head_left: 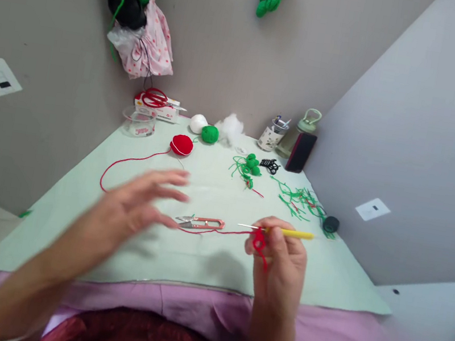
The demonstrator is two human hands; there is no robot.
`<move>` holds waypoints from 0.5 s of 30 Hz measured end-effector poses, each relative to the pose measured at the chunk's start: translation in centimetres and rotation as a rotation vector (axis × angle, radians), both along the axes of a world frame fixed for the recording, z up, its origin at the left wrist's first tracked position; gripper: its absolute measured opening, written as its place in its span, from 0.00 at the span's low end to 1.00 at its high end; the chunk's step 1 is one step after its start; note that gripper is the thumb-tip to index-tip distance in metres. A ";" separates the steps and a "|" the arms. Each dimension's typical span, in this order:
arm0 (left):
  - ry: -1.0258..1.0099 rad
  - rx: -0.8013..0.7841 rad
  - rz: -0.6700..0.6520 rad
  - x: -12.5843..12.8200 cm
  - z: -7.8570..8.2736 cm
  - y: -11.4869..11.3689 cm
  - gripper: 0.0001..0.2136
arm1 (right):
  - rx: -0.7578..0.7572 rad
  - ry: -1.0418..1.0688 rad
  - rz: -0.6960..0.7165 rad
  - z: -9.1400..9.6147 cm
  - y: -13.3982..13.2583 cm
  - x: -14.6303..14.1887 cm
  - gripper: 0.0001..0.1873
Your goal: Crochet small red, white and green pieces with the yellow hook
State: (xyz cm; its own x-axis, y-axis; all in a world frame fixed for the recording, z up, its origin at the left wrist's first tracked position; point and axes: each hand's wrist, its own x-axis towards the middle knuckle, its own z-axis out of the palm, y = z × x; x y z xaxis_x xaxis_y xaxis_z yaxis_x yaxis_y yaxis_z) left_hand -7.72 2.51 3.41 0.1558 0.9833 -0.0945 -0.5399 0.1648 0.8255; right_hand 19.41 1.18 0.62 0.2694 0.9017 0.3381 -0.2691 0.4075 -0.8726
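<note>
My right hand (283,269) is closed around a crochet hook (297,234) with a yellow handle, its thin metal end pointing left. A small red crocheted loop (259,242) sits at the hook, held by the same fingers, with a short tail hanging down. From it, red yarn (235,233) runs left across the table. My left hand (134,202), a little blurred, hovers over the table with fingers spread and nothing visible in them. Between the hands lie orange-handled thread snips (207,224). A red yarn ball (181,145) rests farther back, its strand curving toward my left hand.
Behind are a clear plastic tub (140,123), red-handled scissors (155,98), a green ball (209,134) and white stuffing (232,130). Toward the right stand a pen cup (271,136), bottle (288,141) and phone (301,153), with green yarn scraps (298,200) and black tape (330,225) nearer.
</note>
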 end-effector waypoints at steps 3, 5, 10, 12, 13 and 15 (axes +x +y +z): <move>-0.083 -0.002 -0.032 6.1 0.7 -0.7 0.23 | 0.020 0.006 0.045 0.1 -0.5 -2.2 0.08; -0.165 0.050 -0.036 8.7 1.3 -0.5 0.23 | 0.046 -0.005 0.076 0.0 -0.8 -2.8 0.06; -0.198 0.286 0.110 9.7 1.2 0.7 0.29 | 0.091 -0.103 0.035 -0.7 -1.2 -2.8 0.07; 0.048 0.403 0.141 9.3 0.1 0.7 0.34 | 0.093 -0.131 -0.009 -1.0 -1.3 -2.5 0.08; 0.200 0.458 0.145 9.2 -0.5 0.6 0.33 | 0.094 -0.140 -0.025 -1.2 -1.3 -2.4 0.08; 0.419 0.491 0.104 9.0 -1.7 0.2 0.24 | 0.104 -0.165 -0.047 -1.5 -1.4 -2.2 0.08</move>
